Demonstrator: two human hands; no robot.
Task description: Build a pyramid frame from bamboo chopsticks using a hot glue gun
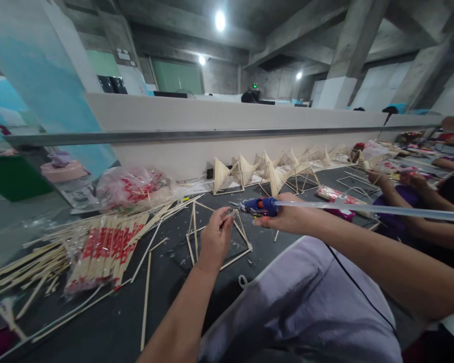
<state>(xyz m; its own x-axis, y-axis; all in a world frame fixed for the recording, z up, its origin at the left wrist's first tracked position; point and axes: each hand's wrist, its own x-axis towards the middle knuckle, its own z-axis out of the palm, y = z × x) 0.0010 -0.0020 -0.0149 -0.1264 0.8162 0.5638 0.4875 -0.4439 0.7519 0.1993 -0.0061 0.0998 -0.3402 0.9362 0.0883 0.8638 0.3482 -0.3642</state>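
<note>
Gripping the glue gun (pixel 258 205), the right hand (pixel 289 214) points it left toward the near stick frame (pixel 235 259), whose top the left hand (pixel 216 234) pinches. The frame is likely light, stiff, fragile; grasp beside joints.

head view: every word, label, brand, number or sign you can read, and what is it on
No text can be read for certain.
Red print on the wrapped stick bundle: too blurred.
Red marks in the clear plastic bag: too blurred.
Label on the pink-lidded container: too blurred.
Green lit sign: too small.
Blue glue gun: no lettering discernible.
</note>
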